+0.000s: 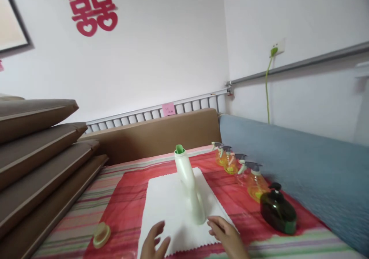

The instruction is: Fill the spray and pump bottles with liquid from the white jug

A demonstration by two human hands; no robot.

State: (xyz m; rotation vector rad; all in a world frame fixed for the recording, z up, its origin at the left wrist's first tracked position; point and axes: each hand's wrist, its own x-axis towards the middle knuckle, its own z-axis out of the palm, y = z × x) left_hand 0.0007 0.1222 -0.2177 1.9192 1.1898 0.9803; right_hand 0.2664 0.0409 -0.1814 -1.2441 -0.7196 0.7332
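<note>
A white jug-like bottle (187, 174) with a side handle and a green spout in its uncapped mouth stands on a white scallop-edged cloth (161, 197). My left hand (155, 241) is low in the head view, left of the bottle's base and apart from it. Its fingers are spread, with nothing in them. Just right of the base is my right hand (226, 234), empty, its fingers slightly curved and apart. Whether a fingertip touches the bottle is hard to tell. To the left, a pale yellow-green cap (101, 235) lies on the red cloth.
Several clear spray bottles (256, 184) with yellow liquid line the right side, beside a dark green pump bottle (278, 211). Stacked cushions (43, 147) rise at the left. A brown backrest (155, 136) and a blue-grey padded side (288, 147) border the striped surface.
</note>
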